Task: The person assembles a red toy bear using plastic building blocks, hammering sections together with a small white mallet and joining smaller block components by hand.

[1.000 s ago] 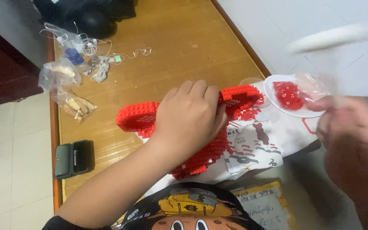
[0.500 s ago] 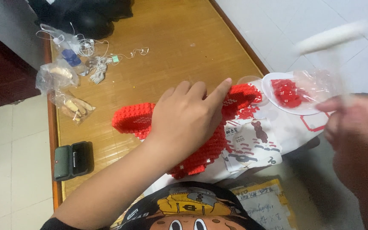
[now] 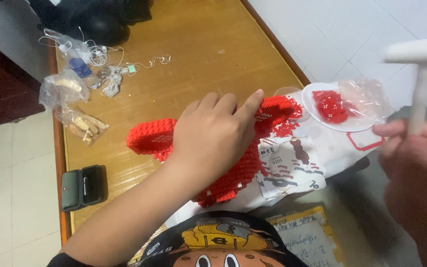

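- light is even and fairly bright, soft indoor type; source direction can't be pinned down
- wooden table [image 3: 184,54] shows a mild sheen, no harsh glare
- shadows are weak: a soft one under the left hand [image 3: 213,136] on the red brick model [image 3: 149,138]
- right hand [image 3: 416,163] is heavily motion-blurred, close to the lens and out of focus
- white t-shaped tool [image 3: 421,74] smeared, edges ghosted
- centre is sharp; plastic bags [image 3: 70,104] readable
- table edges lean, wide-angle stretch toward corners
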